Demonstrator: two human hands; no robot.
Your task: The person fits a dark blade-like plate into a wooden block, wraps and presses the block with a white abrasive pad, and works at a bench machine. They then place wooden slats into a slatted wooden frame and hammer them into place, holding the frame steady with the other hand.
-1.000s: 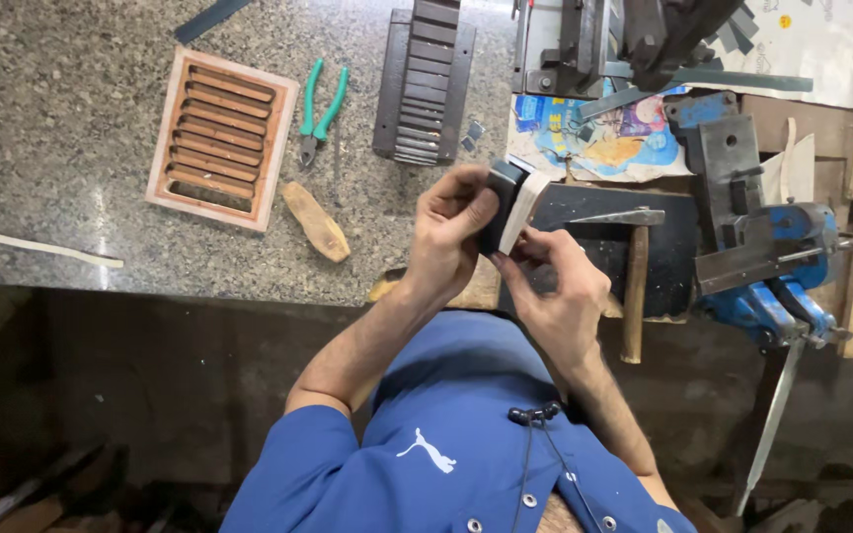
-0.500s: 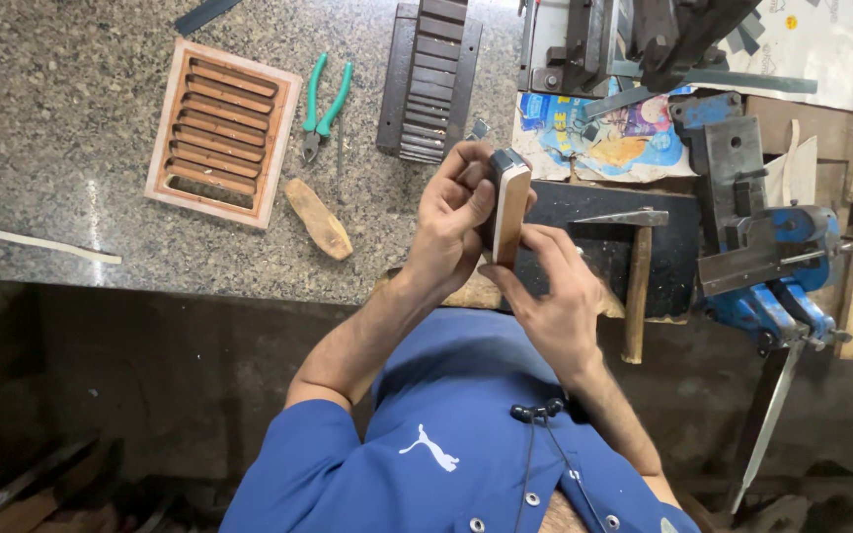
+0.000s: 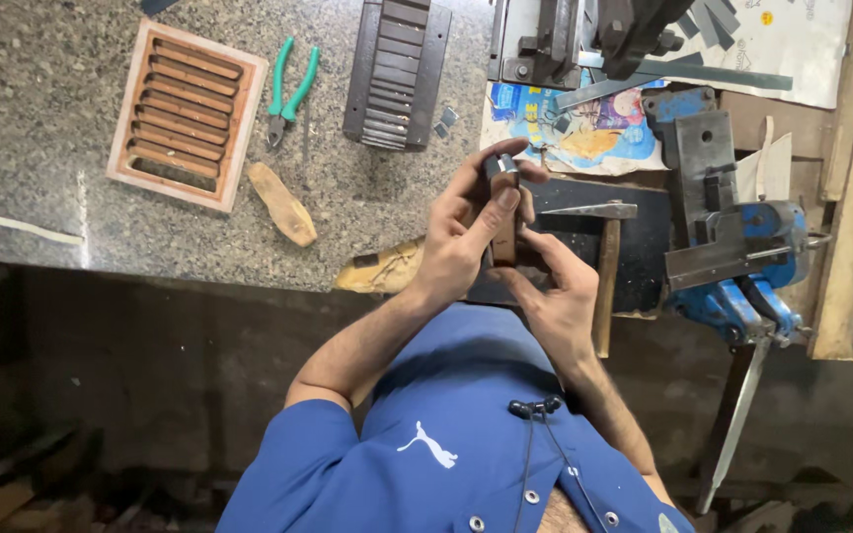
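Observation:
My left hand [image 3: 466,232] grips a narrow wooden piece [image 3: 504,232] with a dark metal part at its top end, held upright and edge-on over the bench edge. The thumb presses its side and the fingers wrap the top. Below it, my right hand [image 3: 555,286] supports the lower end of the same piece with fingers and thumb. Both hands hover in front of a dark metal plate [image 3: 644,247] on which a hammer [image 3: 606,266] lies.
A wooden tray of brown slats [image 3: 188,114], green-handled pliers [image 3: 288,89], a dark slatted block [image 3: 397,69] and a wooden wedge [image 3: 283,204] lie on the granite bench. A blue vise [image 3: 733,247] stands at the right, with machinery behind.
The piece has been turned in my hands from showing its broad face to standing edge-on and upright. My right hand has slid lower on it.

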